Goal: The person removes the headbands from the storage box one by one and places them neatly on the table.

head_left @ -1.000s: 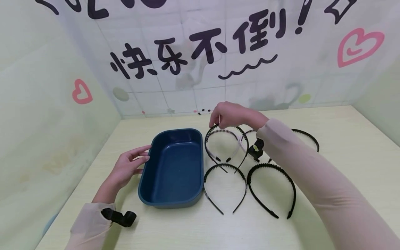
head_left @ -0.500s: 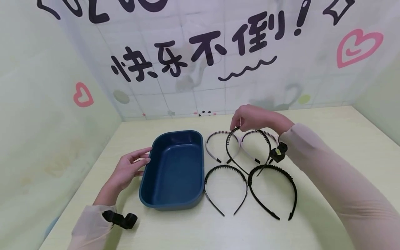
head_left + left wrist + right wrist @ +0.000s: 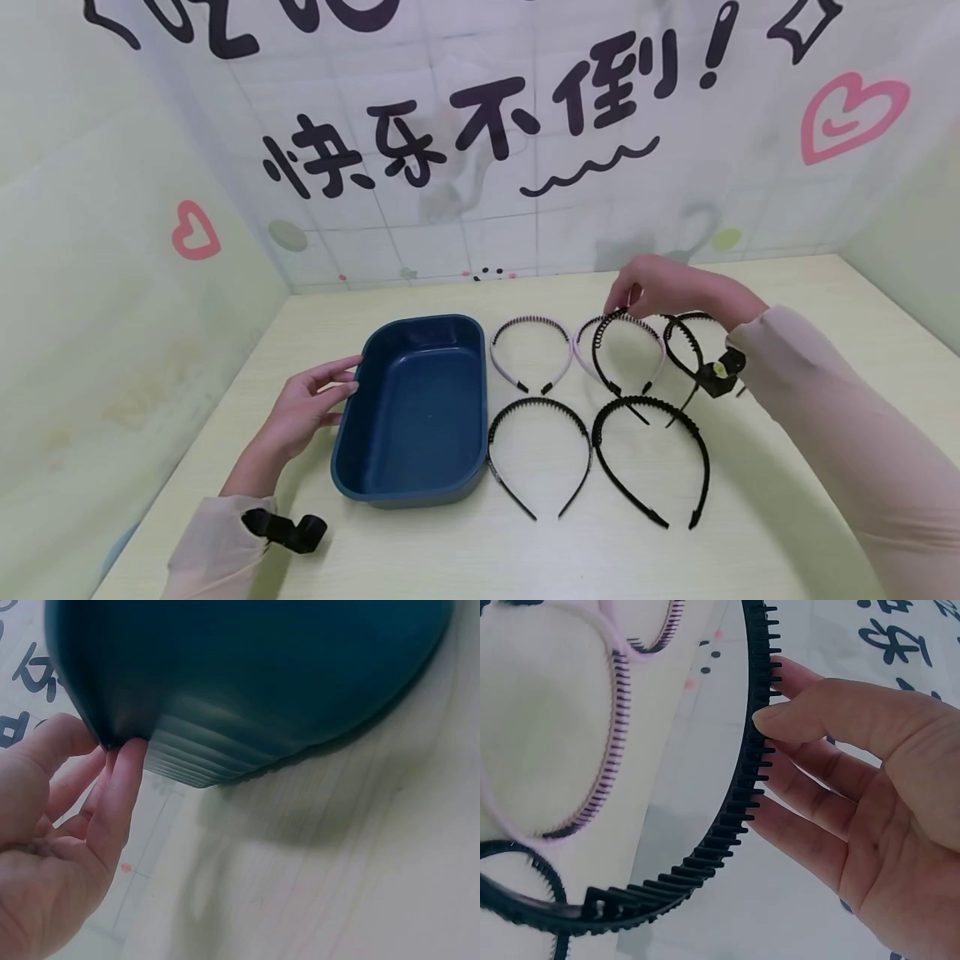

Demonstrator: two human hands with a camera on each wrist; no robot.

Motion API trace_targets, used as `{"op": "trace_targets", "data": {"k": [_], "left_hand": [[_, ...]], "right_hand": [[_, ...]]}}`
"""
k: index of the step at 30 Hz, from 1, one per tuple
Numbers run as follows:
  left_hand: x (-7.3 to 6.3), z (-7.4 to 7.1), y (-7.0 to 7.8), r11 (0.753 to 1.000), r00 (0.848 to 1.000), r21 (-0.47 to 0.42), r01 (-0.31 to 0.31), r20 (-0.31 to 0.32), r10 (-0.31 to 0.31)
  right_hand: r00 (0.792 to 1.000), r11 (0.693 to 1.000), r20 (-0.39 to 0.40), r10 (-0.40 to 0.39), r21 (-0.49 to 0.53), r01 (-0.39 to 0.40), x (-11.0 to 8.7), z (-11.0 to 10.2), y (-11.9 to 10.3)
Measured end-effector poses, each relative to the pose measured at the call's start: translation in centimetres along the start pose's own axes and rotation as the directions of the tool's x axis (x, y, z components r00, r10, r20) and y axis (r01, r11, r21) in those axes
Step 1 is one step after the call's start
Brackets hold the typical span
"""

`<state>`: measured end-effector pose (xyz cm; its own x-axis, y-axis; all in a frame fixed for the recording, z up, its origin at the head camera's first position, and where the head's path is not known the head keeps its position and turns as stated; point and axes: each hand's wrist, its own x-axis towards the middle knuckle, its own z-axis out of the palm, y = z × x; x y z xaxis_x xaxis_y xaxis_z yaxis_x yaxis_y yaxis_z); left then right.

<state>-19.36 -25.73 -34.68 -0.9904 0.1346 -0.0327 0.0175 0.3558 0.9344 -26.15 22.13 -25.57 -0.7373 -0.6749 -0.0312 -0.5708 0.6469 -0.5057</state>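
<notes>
In the head view a dark blue plastic basin [image 3: 420, 417] stands left of centre. My left hand [image 3: 307, 400] is at its left side, with fairly straight fingers touching the rim; the left wrist view shows fingertips [image 3: 135, 754] against the basin wall. My right hand [image 3: 660, 287] pinches a black toothed headband [image 3: 597, 350] by the top of its arch, ends hanging down. Up close in the right wrist view, thumb and fingers hold that headband at its row of teeth. It overlaps a lilac headband [image 3: 581, 354] and another black headband [image 3: 667, 342] in the head view.
Another lilac headband [image 3: 492, 354] lies just right of the basin. Nearer the front are a thin black headband [image 3: 510, 492] and a thicker black one [image 3: 706, 475]. Behind the pale tabletop [image 3: 450, 558] hangs a printed white backdrop [image 3: 465, 233].
My right hand has carried the black toothed headband to the right, from over the left lilac headband to beyond the second one. My left hand stays at the basin.
</notes>
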Motion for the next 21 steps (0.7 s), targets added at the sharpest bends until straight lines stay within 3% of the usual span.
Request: {"op": "trace_targets", "data": {"k": [21], "left_hand": [[0.1, 0.0, -0.2, 1.000, 1.000, -0.002, -0.014, 0.003, 0.014]], "right_hand": [[0.992, 0.992, 0.017, 0.127, 0.013, -0.127, -5.9, -0.1, 2.9]]}}
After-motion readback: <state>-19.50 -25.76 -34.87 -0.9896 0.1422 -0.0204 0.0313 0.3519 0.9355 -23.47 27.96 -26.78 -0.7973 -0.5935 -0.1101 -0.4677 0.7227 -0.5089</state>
